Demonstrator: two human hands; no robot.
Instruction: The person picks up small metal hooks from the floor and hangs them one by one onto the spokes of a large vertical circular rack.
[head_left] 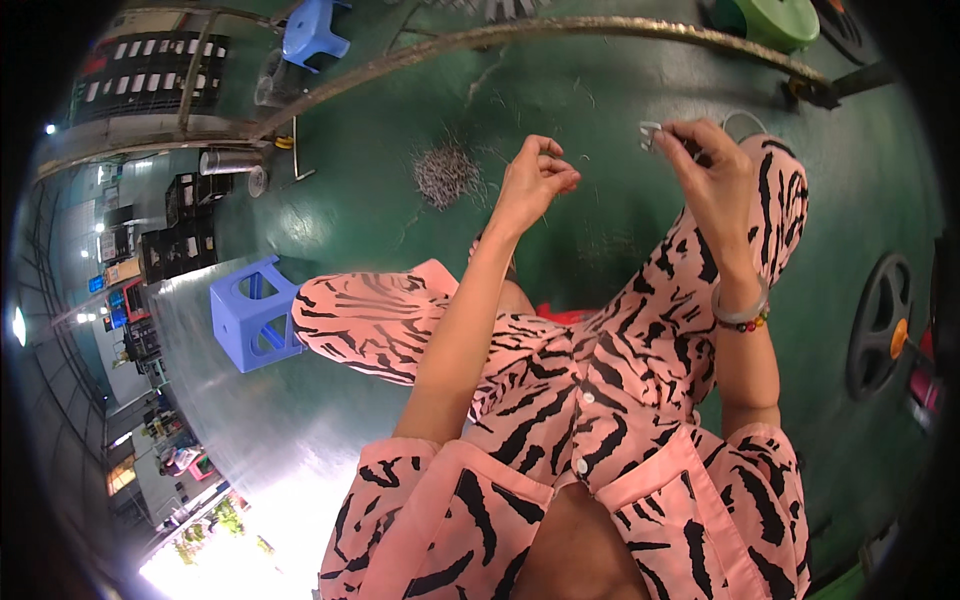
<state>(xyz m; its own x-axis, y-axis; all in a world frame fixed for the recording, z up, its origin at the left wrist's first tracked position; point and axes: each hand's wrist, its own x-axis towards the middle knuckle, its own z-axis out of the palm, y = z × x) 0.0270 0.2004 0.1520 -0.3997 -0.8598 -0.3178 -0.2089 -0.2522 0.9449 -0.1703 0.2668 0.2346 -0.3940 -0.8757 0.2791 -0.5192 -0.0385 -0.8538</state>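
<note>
My right hand (712,165), raised above my right knee, pinches a small pale, curved piece (649,134) between thumb and fingers. The piece is too small to name more closely. To its left, my left hand (536,185) hovers over the green floor (610,90) with its fingers curled in and the thumb against them. Whatever it may hold does not show. Beyond and left of that hand, a heap of thin grey bits (446,176) lies on the floor, with a few stray strands around it.
A rusty metal bar (520,32) crosses the far side. Blue plastic stools stand at the left (250,315) and far left (313,33). A green tub (770,22) sits at the far right, and a black handwheel (882,325) at the right. Dark crates (180,240) line the left.
</note>
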